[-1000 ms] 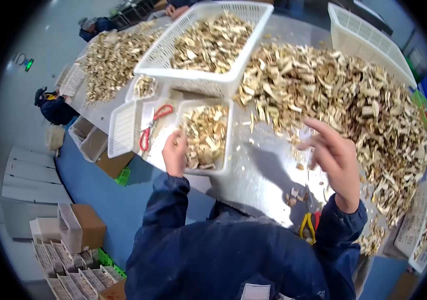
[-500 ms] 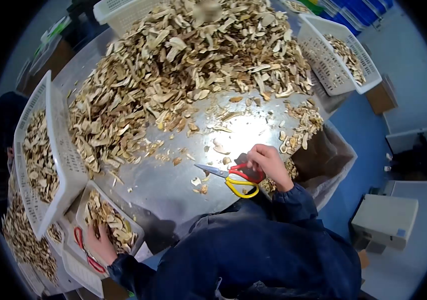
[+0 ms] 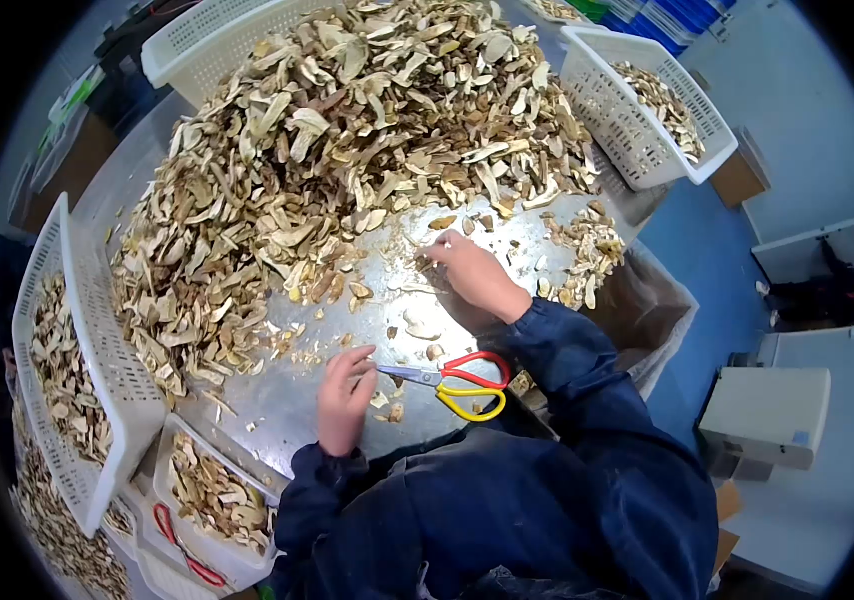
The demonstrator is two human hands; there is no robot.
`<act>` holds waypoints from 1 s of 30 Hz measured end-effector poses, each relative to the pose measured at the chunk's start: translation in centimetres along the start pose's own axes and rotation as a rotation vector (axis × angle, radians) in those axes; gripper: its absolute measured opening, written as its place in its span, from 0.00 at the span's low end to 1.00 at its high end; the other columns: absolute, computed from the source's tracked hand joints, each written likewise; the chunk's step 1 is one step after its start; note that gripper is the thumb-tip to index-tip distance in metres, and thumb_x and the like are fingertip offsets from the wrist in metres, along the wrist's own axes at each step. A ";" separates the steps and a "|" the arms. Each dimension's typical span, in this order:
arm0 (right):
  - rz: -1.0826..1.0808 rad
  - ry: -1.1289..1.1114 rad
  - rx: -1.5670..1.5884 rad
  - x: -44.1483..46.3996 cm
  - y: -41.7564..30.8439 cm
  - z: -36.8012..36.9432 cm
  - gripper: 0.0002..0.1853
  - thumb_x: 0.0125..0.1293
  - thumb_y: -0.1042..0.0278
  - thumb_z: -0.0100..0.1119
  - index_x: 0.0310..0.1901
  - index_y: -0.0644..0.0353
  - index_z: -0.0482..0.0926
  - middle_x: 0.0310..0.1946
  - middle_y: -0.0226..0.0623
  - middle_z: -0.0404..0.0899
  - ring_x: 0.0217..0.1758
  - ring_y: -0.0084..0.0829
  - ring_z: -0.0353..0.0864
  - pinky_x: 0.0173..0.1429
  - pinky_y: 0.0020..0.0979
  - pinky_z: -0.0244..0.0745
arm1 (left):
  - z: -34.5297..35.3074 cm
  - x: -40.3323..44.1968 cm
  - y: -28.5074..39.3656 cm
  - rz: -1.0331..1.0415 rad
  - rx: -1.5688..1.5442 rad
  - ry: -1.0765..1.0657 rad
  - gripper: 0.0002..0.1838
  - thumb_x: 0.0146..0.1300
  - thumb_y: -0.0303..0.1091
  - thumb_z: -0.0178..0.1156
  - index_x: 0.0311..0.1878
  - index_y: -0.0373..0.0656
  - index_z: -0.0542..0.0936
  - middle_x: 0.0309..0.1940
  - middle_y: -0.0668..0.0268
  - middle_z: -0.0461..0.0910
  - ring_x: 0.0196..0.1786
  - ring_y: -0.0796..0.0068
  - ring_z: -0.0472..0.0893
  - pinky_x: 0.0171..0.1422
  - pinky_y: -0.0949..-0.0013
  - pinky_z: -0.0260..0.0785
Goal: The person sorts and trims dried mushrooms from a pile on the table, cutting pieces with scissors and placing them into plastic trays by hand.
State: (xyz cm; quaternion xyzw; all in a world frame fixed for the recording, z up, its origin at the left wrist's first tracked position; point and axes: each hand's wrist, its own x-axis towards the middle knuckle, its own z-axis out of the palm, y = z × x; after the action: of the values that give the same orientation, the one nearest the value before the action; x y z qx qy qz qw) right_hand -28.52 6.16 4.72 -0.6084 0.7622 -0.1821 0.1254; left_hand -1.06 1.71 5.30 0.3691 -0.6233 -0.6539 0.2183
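My right hand (image 3: 482,277) reaches over the bright middle of the metal table, its fingertips pinched together low over small crumbs; anything between them is too small to make out. My left hand (image 3: 345,402) hovers at the near side of the table, fingers loosely bent and apart, with nothing visible in it. Beside its fingertips lie scissors (image 3: 434,378) with one red and one yellow handle, blades pointing left. Loose mushroom slices (image 3: 423,323) are scattered between the hands. Beyond them rises a large heap of dried sliced mushrooms (image 3: 347,150).
White perforated baskets holding slices stand at left (image 3: 117,350) and far right (image 3: 637,130). At lower left, a small white tray (image 3: 162,470) holds slices, with red-handled scissors (image 3: 187,548) beside it. A lined box (image 3: 657,310) sits at the table's right edge.
My left hand has left the small tray and come right, beside the scissors' blades. My right hand has moved off the scissors' handles, forward and left; the scissors lie on the table.
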 end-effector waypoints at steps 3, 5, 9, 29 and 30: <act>0.034 -0.189 0.044 -2.5 0.4 -1.2 0.13 0.57 0.74 0.53 0.43 0.50 0.82 0.40 0.41 0.75 0.40 0.45 0.78 0.45 0.40 0.73 | 0.6 1.2 -0.4 0.261 0.408 0.014 0.15 0.56 0.23 0.57 0.49 0.37 0.77 0.43 0.58 0.76 0.43 0.67 0.78 0.48 0.73 0.68; 0.045 -0.209 0.116 -3.1 2.5 -2.0 0.11 0.58 0.72 0.52 0.39 0.50 0.83 0.36 0.41 0.77 0.40 0.46 0.78 0.45 0.41 0.73 | 0.8 1.4 -1.1 0.343 0.505 0.009 0.15 0.58 0.23 0.56 0.50 0.38 0.77 0.42 0.57 0.77 0.41 0.68 0.77 0.46 0.73 0.68; 0.229 0.222 0.151 -0.8 6.3 -3.2 0.10 0.58 0.70 0.53 0.39 0.62 0.80 0.35 0.51 0.79 0.38 0.48 0.79 0.43 0.42 0.74 | 1.5 1.9 -0.2 0.036 0.088 -0.143 0.15 0.61 0.24 0.54 0.52 0.37 0.76 0.41 0.61 0.78 0.38 0.76 0.76 0.45 0.75 0.67; 0.068 0.105 -0.006 4.7 3.0 0.6 0.07 0.56 0.70 0.55 0.35 0.61 0.74 0.33 0.46 0.76 0.38 0.47 0.78 0.42 0.42 0.73 | 2.2 2.2 -2.7 -0.485 -1.078 -0.245 0.22 0.71 0.40 0.47 0.64 0.41 0.66 0.52 0.65 0.71 0.51 0.74 0.72 0.57 0.70 0.65; 0.012 0.089 0.096 4.1 1.8 0.6 0.07 0.57 0.68 0.56 0.35 0.62 0.75 0.32 0.46 0.76 0.37 0.46 0.78 0.41 0.42 0.73 | 2.6 2.7 -1.7 -0.508 -1.154 -0.216 0.23 0.71 0.42 0.45 0.65 0.42 0.64 0.53 0.64 0.71 0.53 0.71 0.72 0.60 0.66 0.63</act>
State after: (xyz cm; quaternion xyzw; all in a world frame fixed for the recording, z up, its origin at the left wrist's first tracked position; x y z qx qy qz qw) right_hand -30.81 2.48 3.56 -0.5885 0.7609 -0.2447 0.1215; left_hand -4.39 1.59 2.95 0.2604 -0.0825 -0.9493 0.1560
